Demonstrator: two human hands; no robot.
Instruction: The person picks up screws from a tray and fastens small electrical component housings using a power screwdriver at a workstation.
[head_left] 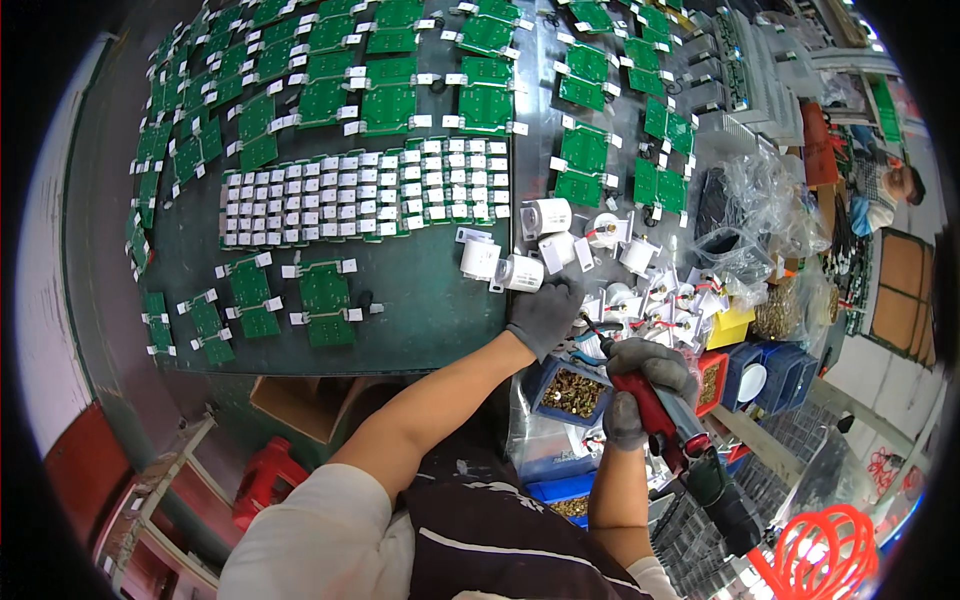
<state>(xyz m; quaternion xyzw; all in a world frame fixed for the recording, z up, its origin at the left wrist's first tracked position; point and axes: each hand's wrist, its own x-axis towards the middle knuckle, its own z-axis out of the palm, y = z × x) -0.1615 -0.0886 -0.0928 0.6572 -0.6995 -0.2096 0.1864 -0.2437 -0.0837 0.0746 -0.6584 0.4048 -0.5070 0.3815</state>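
My right hand (pixel 645 375), in a grey glove, is wrapped round a red and black power screwdriver (pixel 665 425). Its thin tip points up and left, close to my left hand (pixel 550 312). That hand, also gloved, has its fingers curled in; what they grip is hidden. Just beyond it lies a white cylindrical part (pixel 522 272) with a flat bracket, and a second white cylinder (pixel 481 260) is beside that one. More white parts with red and black leads (pixel 670 305) are heaped to the right. Blue-handled pliers (pixel 588 355) lie partly hidden between my hands.
Green circuit boards (pixel 390 95) stand in rows over the table, with a block of white connectors (pixel 310 200) among them. A blue bin of small brass-coloured pieces (pixel 572 392) sits at the near edge. An orange coiled hose (pixel 825 550) hangs lower right. Another person (pixel 885 190) is far right.
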